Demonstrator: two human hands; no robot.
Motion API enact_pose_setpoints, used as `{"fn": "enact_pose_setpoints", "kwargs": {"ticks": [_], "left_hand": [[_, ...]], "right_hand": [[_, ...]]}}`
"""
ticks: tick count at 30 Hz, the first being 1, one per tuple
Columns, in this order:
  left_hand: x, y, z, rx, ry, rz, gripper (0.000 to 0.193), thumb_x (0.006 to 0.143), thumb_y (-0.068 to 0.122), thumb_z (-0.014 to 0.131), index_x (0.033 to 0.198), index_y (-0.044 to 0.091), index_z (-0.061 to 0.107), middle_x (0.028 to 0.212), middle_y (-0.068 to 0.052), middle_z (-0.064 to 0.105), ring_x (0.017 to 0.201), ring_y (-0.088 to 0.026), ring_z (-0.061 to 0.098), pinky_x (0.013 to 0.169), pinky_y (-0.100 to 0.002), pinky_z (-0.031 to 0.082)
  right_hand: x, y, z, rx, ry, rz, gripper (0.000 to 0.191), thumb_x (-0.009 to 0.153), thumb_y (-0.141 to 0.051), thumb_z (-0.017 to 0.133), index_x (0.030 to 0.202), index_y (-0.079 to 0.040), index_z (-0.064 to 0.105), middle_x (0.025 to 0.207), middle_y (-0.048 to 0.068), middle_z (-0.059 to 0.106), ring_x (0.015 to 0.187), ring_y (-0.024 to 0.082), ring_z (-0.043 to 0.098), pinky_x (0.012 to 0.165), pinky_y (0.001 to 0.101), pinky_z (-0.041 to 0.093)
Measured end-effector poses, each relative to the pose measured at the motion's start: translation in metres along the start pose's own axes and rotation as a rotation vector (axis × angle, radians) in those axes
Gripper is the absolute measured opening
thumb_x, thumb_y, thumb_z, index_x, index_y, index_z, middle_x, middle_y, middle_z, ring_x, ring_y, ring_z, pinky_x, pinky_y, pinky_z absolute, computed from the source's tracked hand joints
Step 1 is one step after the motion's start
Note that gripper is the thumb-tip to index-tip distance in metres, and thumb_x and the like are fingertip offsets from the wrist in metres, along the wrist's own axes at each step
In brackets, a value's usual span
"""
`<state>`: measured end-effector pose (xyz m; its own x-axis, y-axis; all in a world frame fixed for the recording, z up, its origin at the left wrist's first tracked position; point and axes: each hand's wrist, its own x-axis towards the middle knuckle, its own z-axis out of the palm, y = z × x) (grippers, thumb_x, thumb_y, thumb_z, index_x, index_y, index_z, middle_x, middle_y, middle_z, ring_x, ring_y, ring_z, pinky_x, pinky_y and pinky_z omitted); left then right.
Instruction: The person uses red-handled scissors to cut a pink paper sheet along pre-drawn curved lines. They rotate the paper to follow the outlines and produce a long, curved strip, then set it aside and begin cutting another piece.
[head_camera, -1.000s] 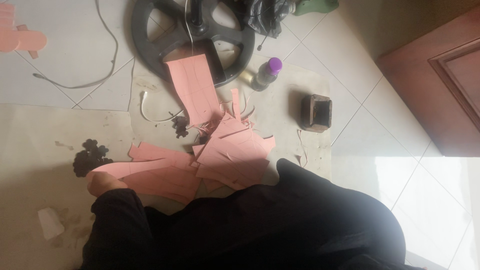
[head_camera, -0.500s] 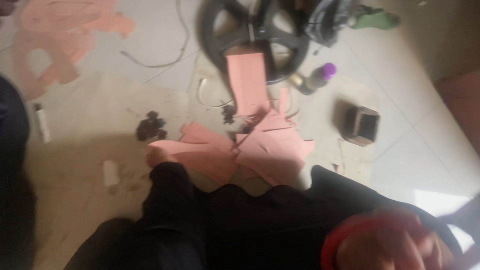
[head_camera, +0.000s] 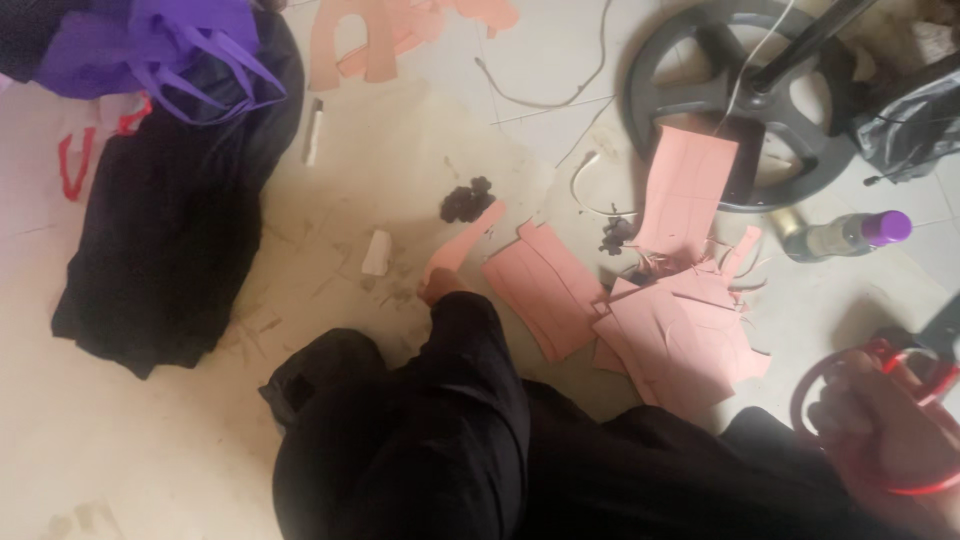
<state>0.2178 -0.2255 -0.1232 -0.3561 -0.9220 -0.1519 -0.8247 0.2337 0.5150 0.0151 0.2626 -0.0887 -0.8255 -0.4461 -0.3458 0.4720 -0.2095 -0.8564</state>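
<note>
Since half a second ago the view has swung left: the dark bundle of black cloth (head_camera: 170, 220) with the purple strap bag (head_camera: 165, 45) on it now fills the upper left, and the pink pieces sit more to the right.

Nearest, at the lower right edge, the right hand (head_camera: 880, 425) is closed round the red loop handles of a pair of scissors (head_camera: 905, 385); the blades are out of view, so I cannot tell how they point. The grip looks like a resting hold, with the tool kept ready and clear of the pieces.

The left arm, in a black sleeve (head_camera: 440, 400), reaches forward along the floor (head_camera: 180, 440). The left hand (head_camera: 440, 285) is mostly hidden by the cuff; its fingertips appear pinched on the lower end of a narrow curved strip of pink sheet material (head_camera: 462, 245), which rises up and to the right, probably lifted to part it from the rest.

Just beside it to the right lie flat, overlapping cut panels of pink sheet (head_camera: 640, 320), spread out so each shape shows. Small dark scraps (head_camera: 467, 200) lie near the strip's tip.

Farther off are a black spoked wheel (head_camera: 740, 100) with one pink panel leaning on it, a clear bottle with a purple cap (head_camera: 850, 235) lying on its side, and more pink cut-outs (head_camera: 400, 30) at the top.
</note>
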Motion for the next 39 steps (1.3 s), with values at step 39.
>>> {"fn": "enact_pose_setpoints", "kwargs": {"ticks": [39], "left_hand": [[-0.005,0.065,0.171,-0.175,0.048,0.082,0.046,0.086,0.023,0.073,0.117,-0.008,0.059,0.120,-0.023,0.065,0.112,-0.034,0.061,0.091,-0.042,0.052]], "right_hand": [[-0.072,-0.028,0.064,0.054,0.241,0.097,0.008,0.102,-0.014,0.058,0.099,-0.007,0.056,0.075,0.000,0.047,0.063,0.010,0.043,0.058,0.0286,0.035]]}}
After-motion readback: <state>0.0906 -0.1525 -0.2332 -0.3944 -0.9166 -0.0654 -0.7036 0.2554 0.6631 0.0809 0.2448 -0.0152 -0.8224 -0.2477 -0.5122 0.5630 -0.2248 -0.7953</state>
